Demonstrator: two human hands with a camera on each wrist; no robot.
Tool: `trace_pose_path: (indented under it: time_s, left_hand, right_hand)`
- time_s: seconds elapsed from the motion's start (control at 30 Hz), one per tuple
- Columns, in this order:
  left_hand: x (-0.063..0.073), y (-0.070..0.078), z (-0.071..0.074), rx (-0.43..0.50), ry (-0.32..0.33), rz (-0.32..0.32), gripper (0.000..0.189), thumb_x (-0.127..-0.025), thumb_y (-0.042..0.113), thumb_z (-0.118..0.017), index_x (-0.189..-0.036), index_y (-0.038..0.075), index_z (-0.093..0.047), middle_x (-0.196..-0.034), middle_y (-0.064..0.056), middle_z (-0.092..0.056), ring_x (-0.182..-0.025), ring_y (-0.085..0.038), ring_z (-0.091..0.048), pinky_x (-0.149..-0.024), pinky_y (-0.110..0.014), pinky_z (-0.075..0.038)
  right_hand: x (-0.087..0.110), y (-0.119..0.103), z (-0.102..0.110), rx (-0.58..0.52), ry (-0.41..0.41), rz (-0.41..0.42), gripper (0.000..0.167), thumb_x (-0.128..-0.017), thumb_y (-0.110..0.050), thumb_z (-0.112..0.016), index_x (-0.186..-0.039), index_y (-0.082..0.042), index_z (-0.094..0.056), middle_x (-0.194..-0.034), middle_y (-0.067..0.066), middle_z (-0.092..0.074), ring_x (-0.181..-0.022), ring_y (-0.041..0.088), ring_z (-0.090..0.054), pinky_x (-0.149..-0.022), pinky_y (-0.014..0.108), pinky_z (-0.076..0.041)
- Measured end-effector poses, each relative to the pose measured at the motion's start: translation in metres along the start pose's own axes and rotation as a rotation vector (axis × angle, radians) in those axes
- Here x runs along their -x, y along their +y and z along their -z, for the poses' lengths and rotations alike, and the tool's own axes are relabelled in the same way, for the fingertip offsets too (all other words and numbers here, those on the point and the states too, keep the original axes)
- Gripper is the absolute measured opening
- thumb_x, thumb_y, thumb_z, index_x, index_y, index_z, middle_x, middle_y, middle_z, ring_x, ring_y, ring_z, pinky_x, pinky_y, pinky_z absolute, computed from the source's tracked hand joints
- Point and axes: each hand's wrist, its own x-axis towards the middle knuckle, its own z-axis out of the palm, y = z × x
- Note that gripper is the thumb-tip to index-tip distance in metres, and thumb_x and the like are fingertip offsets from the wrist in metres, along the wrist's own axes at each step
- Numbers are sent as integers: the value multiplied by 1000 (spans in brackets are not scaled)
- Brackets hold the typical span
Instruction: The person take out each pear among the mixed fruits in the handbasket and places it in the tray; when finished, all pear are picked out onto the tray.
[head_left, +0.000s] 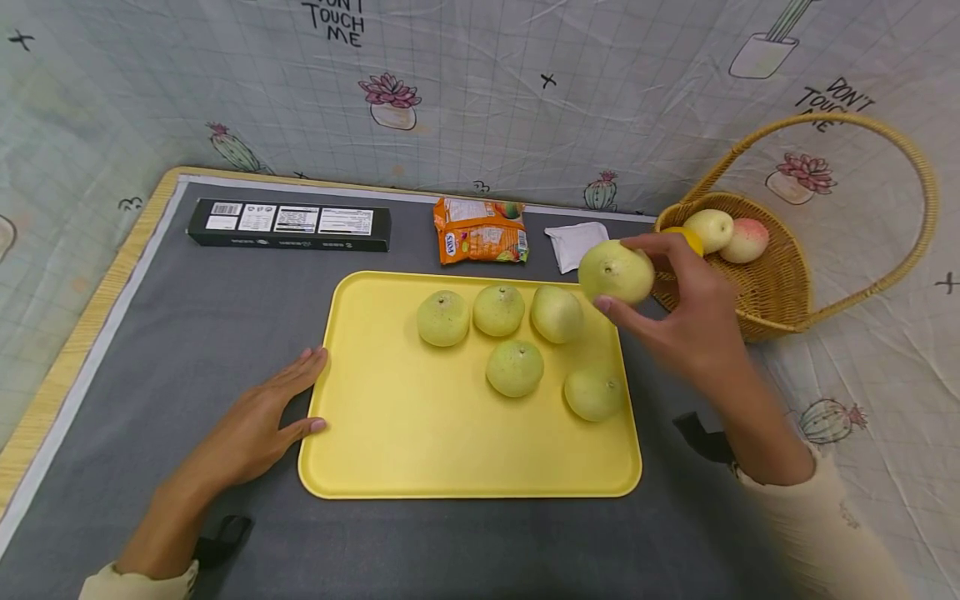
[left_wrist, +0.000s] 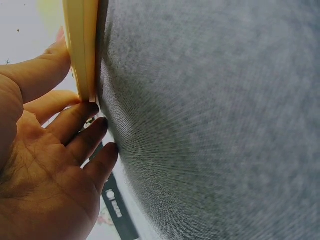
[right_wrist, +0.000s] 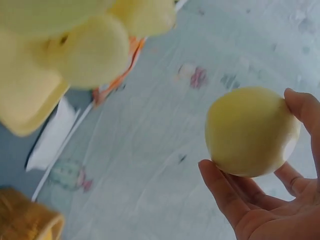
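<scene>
My right hand (head_left: 693, 304) holds a round yellow-green fruit (head_left: 615, 272) between thumb and fingers, raised over the tray's far right corner. In the right wrist view the fingertips (right_wrist: 212, 175) spread around the fruit (right_wrist: 252, 131). Below it lies a yellow tray (head_left: 405, 450). Several like fruits rest on it, among them one at the left (head_left: 443, 318), one in the middle (head_left: 515, 368) and one near the right rim (head_left: 593, 393). My left hand (head_left: 258, 421) touches the tray's left edge, its fingers loosely extended; the left wrist view shows the thumb at the tray rim (left_wrist: 82, 50).
A wicker basket (head_left: 780, 292) with a tall handle stands at the right, holding a peach (head_left: 746, 241), a pale yellow fruit (head_left: 708, 230) and something bright yellow. Along the back lie a black box (head_left: 288, 225), an orange snack packet (head_left: 482, 232) and a white packet (head_left: 576, 243).
</scene>
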Motion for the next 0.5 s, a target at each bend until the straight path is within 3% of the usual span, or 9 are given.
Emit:
trace_pose_path:
  time_s: [0.17, 0.27, 0.4, 0.5]
  left_hand:
    - [0, 0, 0, 2, -7, 3, 96, -93, 29, -81, -170, 11, -26, -177, -14, -26, -163, -42, -24, -120, -71, -31]
    - [0, 0, 0, 1, -8, 5, 97, -93, 30, -81, -170, 11, -26, -176, -14, -26, -163, -43, -24, -120, -71, -31]
    - [0, 0, 0, 3, -7, 4, 96, -94, 30, -81, -170, 11, -25, -176, -14, -26, -163, -42, -23, -121, -71, -30]
    - [-1, 0, 1, 5, -9, 4, 96, -94, 30, -81, -170, 11, -25, -176, -14, -26, -163, -42, -23, -121, -71, -30]
  right_hand:
    - [7, -16, -16, -26, -76, 43, 64, -80, -10, -94, -137, -7, -64, -133, 5, -70, -116, 14, -67, -101, 8, -50]
    - [13, -24, -26, -12, -115, 39, 63, -83, -17, -93, -139, -13, -64, -135, 4, -69, -118, 19, -62, -104, 26, -53]
    - [20, -34, -41, 13, -165, 34, 64, -85, -26, -92, -142, -18, -64, -136, 2, -68, -117, 22, -57, -97, 44, -53]
    - [25, -42, -53, 4, -209, 31, 64, -86, -31, -92, -142, -19, -63, -137, 0, -68, -115, 23, -56, -91, 42, -52]
